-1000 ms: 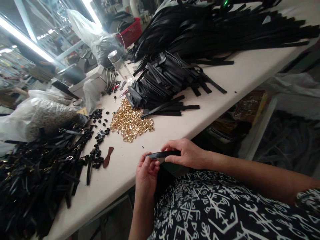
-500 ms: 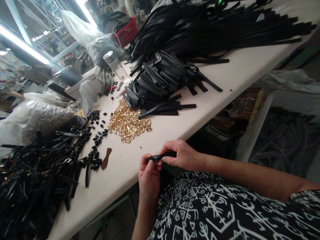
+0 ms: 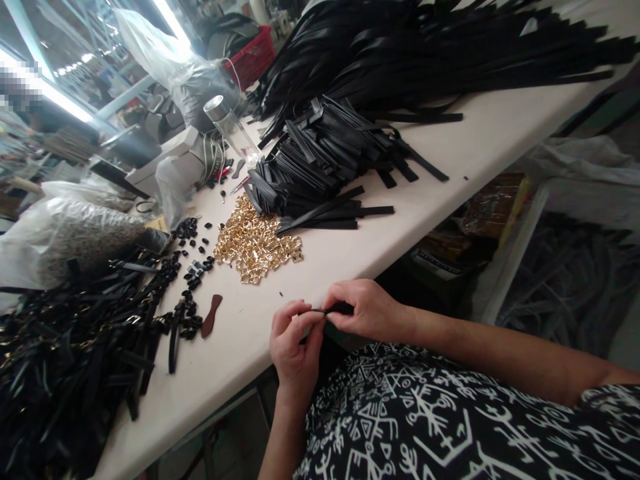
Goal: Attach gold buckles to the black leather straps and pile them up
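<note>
Between my hands, at the table's front edge, is a black strap, mostly covered by fingers. My left hand pinches its left end with bent fingers. Closed round the right part is my right hand, its fingertips touching or nearly touching the left ones. Beyond them lies a heap of small gold metal pieces. A pile of short black straps rests behind the gold heap. The brown bow-shaped piece is flat on the table, left of my left hand.
Long black strips cover the back of the table. At the left are a heap of black straps with gold fittings, small black pieces and a plastic bag. A clear jar stands behind. Below right is a bin.
My left hand has shifted slightly left and its fingers have changed their hold. The strap between the hands now shows as a thin edge. My right hand has barely moved.
</note>
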The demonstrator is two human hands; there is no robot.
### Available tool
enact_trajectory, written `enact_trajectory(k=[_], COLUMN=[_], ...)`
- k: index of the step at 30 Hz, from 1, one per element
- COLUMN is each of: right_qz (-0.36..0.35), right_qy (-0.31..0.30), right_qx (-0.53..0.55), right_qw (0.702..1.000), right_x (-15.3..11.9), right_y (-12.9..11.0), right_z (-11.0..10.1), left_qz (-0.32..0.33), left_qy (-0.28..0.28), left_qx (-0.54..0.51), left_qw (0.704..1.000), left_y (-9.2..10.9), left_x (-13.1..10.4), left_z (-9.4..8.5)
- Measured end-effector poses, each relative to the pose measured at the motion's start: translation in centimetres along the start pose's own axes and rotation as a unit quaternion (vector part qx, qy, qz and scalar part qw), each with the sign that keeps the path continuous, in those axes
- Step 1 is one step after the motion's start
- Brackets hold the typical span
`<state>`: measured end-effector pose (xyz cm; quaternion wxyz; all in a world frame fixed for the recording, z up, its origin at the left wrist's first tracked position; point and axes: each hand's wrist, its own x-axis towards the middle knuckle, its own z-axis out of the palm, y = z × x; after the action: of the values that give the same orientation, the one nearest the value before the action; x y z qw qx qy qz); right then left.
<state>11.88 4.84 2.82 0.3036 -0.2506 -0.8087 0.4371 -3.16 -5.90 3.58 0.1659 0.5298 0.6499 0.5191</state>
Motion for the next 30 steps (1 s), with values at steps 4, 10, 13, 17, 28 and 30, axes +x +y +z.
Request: enact_trajectory(k=[4, 10, 13, 17, 28, 30], right_qz=[0.062, 0.068, 0.063, 0.07, 0.091, 0.096], right_qy=[-0.003, -0.172, -0.24, -0.261, -0.195, -0.18], right_qx=[0.079, 0.091, 0.016, 0.01, 0.072, 0.063], right_qw=[0.995, 0.979, 0.969, 0.963, 0.974, 0.977], right_x=[0.5, 0.8, 1.0, 1.1, 1.1, 1.1], right_y=[0.2, 0.5, 0.3, -0.1, 0.2, 0.1], right_z=[-1.4, -2.4, -2.3, -2.2, -1.8, -1.8], left_qz=[0.052, -0.117, -0.199, -0.289, -0.358, -0.358], left_qy=[0.041, 0.083, 0.053, 0.02, 0.02, 0.021], left_qx=[-0.055, -0.14, -0.19, -0.251, -0.357, -0.357], left_qw=[0.996, 0.98, 0.96, 0.923, 0.863, 0.862], left_y=[0.2, -0.9, -1.3, -1.4, -1.6, -1.6], left_x=[-1.2, -0.8, -0.3, -0.2, 0.2, 0.2], left_z=[-0.4, -1.1, -1.0, -0.8, -0.3, -0.4])
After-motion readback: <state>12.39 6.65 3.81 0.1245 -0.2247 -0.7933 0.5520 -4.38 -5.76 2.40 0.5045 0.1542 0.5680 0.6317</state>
